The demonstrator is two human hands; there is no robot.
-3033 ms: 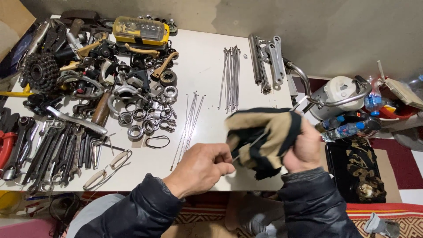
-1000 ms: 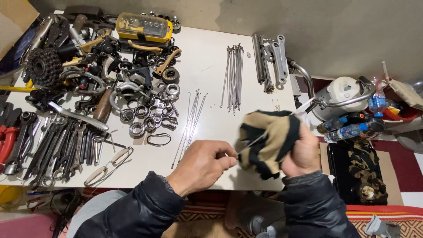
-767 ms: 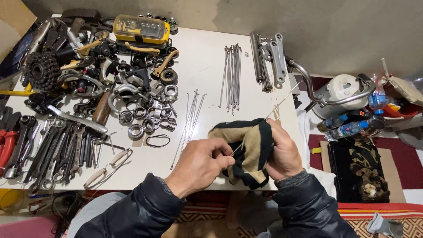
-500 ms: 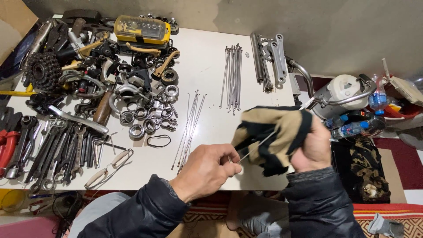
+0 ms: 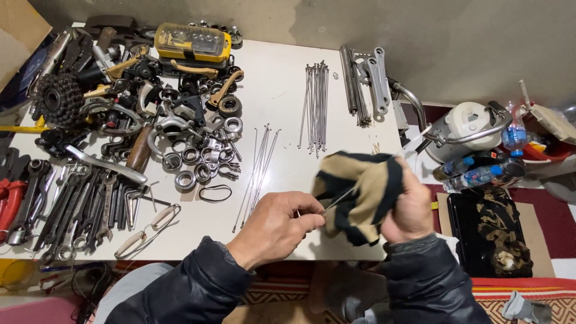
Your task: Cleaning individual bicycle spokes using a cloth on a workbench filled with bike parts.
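Note:
My left hand (image 5: 277, 227) pinches one end of a thin metal spoke (image 5: 337, 198) near the white table's front edge. My right hand (image 5: 411, 208) grips a tan and black cloth (image 5: 360, 192) that is wrapped around the spoke. The spoke runs up to the right through the cloth, and most of its length is hidden inside. Its far tip (image 5: 423, 132) shows beyond the cloth. Both hands are over the table's front right part.
On the white table (image 5: 282, 90) lie a loose fan of spokes (image 5: 258, 171), a neat bundle of spokes (image 5: 316, 105), crank arms (image 5: 366, 81), rings and bearings (image 5: 198, 159), wrenches (image 5: 78, 204), a sprocket cluster (image 5: 57, 96), a yellow bit case (image 5: 192, 41) and eyeglasses (image 5: 147, 231). Bottles (image 5: 474, 174) and a white kettle (image 5: 465, 123) stand at right.
My right hand has slid the cloth back and forth along the spoke; since half a second ago it moved left, toward my left hand. My left hand has stayed in place.

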